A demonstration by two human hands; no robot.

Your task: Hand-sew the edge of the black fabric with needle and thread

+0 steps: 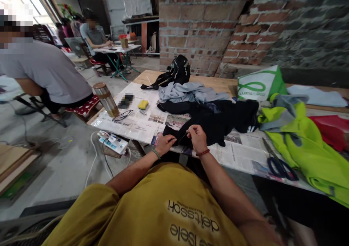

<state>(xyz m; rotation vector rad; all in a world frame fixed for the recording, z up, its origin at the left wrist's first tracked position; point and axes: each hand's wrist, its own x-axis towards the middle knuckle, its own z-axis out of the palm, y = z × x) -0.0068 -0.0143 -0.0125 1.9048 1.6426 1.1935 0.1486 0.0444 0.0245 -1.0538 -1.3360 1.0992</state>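
Note:
A black garment (211, 124) lies bunched across the newspaper-covered table (128, 128), its near end reaching the table's front edge. My left hand (165, 145) is closed on that near end, thumb and fingers pinching the cloth. Just above the cloth and to the right, my right hand (198, 138) is closed in a pinch. A thin, needle-like thing shows at its fingertips, pointing down toward the fabric; it is too small to make out fully. Behind the black garment is a crumpled grey-blue cloth (188, 92).
Scissors (282, 168) and a yellow-green garment (302, 140) lie to the right, near a green-and-white bag (260, 82). On the left are a steel flask (105, 100), glasses (122, 115) and a yellow sponge (142, 104). A power strip (113, 142) sits below the edge. Other people sit beyond.

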